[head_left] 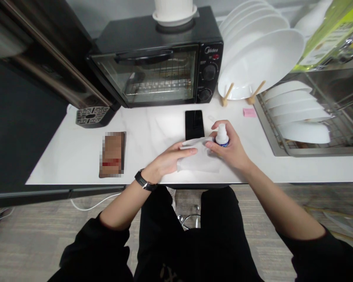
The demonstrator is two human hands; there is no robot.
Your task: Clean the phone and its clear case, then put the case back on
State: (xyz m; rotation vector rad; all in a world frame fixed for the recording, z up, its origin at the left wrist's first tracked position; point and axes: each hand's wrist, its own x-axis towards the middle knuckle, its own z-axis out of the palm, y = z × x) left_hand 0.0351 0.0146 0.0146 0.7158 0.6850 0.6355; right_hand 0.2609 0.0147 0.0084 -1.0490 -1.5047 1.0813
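A white cloth or wipe [198, 160] hangs between my two hands above the front of the counter. My left hand [172, 157] grips its left side, thumb lying on top. In my right hand [233, 150] is a small spray bottle [222, 135] with a white top and a blue label, held upright; the thumb of that hand also touches the cloth's upper right corner. Just beyond the cloth lies a black smartphone [194, 122], screen up, its near end hidden by the cloth. The lower part of the bottle is covered by my fingers.
A black toaster oven [161, 74] stands behind the phone. White plates [261, 55] lean in a wooden rack at the back right, beside a metal dish basket [278, 145] with bowls. A pink note pad [249, 112] and a pixelated brown item [113, 154] lie on the counter [147, 135].
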